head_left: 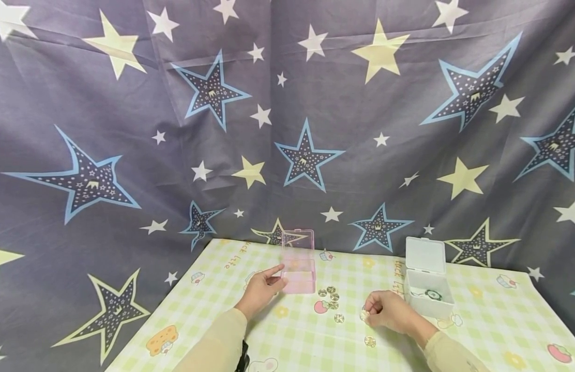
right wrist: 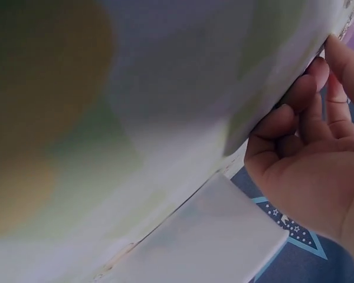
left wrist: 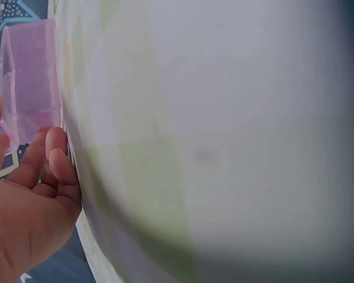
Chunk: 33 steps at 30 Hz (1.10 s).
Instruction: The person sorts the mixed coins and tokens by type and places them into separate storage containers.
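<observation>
A pink see-through plastic box [head_left: 299, 283] stands on the table with its lid raised. My left hand [head_left: 261, 290] holds it at its left side, thumb and forefinger on the wall; in the left wrist view the other fingers of that hand [left wrist: 38, 194] curl loosely beside the box [left wrist: 32, 76]. Between thumb and fingertips my right hand [head_left: 392, 312] pinches a small round, shiny gem [head_left: 364, 314], close over the tablecloth. Several similar gold-tinted gems [head_left: 333, 305] lie between the boxes, and another gem [head_left: 370, 341] lies nearer me.
A white plastic box [head_left: 429, 305] with its lid up stands right of my right hand, a dark green round item [head_left: 433, 294] inside. Under everything is a green-checked tablecloth [head_left: 287, 336] with printed pictures. Behind the table hangs a grey star-patterned curtain [head_left: 250, 206].
</observation>
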Tool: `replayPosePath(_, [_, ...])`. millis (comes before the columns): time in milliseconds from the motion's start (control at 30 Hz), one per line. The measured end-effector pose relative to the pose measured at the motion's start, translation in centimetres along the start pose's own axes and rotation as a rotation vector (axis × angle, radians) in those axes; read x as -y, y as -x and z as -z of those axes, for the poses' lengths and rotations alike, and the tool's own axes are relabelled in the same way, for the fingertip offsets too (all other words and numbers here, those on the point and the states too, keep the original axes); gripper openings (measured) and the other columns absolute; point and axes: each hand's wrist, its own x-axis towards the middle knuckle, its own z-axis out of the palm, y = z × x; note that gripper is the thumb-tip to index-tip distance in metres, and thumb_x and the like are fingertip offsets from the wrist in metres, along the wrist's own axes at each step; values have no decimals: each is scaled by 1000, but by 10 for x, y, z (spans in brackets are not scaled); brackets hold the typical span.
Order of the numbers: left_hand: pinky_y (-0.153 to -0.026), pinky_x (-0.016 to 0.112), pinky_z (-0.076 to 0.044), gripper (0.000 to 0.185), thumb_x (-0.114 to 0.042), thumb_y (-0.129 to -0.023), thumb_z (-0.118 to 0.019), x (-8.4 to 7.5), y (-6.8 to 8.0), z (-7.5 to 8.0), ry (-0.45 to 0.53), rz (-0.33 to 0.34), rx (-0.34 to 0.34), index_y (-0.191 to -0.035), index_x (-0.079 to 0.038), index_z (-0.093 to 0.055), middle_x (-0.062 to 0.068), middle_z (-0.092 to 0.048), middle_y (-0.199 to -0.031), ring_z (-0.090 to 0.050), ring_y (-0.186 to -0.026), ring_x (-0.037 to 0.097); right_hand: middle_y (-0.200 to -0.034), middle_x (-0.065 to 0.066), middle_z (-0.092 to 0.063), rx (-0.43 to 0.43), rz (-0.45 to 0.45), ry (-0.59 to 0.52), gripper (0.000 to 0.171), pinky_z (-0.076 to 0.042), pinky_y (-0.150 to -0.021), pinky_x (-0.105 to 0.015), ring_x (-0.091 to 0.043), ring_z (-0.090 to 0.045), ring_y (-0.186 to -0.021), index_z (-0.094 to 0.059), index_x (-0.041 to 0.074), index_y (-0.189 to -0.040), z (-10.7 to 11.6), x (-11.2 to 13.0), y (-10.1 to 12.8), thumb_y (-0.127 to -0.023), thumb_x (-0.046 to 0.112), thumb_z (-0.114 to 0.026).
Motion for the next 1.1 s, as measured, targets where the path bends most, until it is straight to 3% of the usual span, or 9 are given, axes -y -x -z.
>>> replayPosePath(233, [-87,39,-65,52,-22,-104,-72,1,-1,0,9,8,6,-153,-9,-59,19,-76,-128,-73,-119,33,-76,0,-65,21,23,1,15,-40,-58,-19,-4,-51,-63,-69,5,-98,-2,-1,-1,-88,7,-81])
replayPosePath(467, [-87,39,-65,52,-21,-104,-72,2,-2,0,10,13,-2,-152,-9,-60,19,-75,-128,-73,-120,34,-76,6,-63,-16,12,168,24,-40,-61,-23,-4,-50,-65,-76,15,-106,-9,5,-3,-88,26,-88])
replayPosePath(800, [-86,35,-65,52,-21,-104,-72,3,-2,0,11,18,-2,-153,-9,-59,19,-76,-128,-73,-120,33,-75,6,-59,-58,-77,238,22,-41,-66,-26,-11,-51,-69,-69,16,-85,-16,16,-5,-82,17,-91])
replayPosePath(1000, [-85,34,-64,52,-22,-103,-72,3,-2,0,12,17,-1,-152,-9,-60,18,-76,-126,-73,-118,32,-76,3,-58,-29,-138,261,24,-43,-69,-28,-14,-51,-72,-66,13,-84,-15,24,-10,-82,12,-91])
replayPosePath(1100, [-84,35,-65,53,-21,-103,-72,3,-2,1,11,8,0,-153,-8,-59,19,-76,-126,-73,-118,33,-77,4,-58,-23,-121,252,25,-43,-68,-28,-13,-51,-73,-66,12,-85,-15,24,-10,-82,12,-91])
